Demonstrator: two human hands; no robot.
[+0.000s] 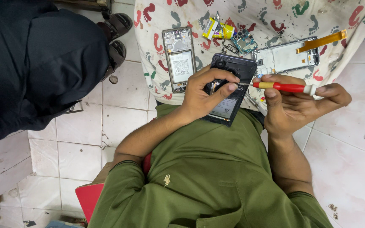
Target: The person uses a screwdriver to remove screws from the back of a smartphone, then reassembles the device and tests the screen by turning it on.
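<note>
My left hand (205, 93) grips a black opened phone (233, 67) with its back cover off, held over my lap. My right hand (296, 103) holds a small screwdriver (284, 87) with a red and yellow handle, lying sideways. The metal tip meets the phone's inside beside my left thumb. The lower part of the phone is partly hidden by my left fingers.
A cloth with coloured footprints (267, 19) carries another opened phone (179, 59), a white phone frame (286, 57) with an orange flex cable (322, 41), a small circuit board (243, 42) and a yellow tube (218, 29). A person in dark clothes (34, 63) stands at left on the white tiled floor (81, 143).
</note>
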